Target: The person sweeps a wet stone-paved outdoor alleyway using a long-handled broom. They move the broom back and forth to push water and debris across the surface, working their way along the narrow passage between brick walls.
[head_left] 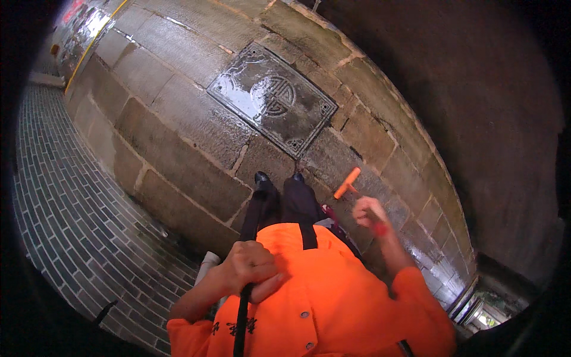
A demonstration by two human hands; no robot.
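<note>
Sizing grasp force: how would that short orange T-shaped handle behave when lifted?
The short orange T-shaped handle looks rigid and probably light, since the right hand raises it with fingers alone. Its rounded bar might roll if laid on the wet-looking stone paving.

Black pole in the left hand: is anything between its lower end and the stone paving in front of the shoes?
Nothing visible. The left hand grips the black pole, which runs up past the orange jacket toward the shoes. The stone paving there shows only a metal cover plate farther ahead. The right hand holds an orange tool off to the side.

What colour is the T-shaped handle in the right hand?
Orange. The T-shaped handle sticks up from the right hand; the head view shows it.
</note>
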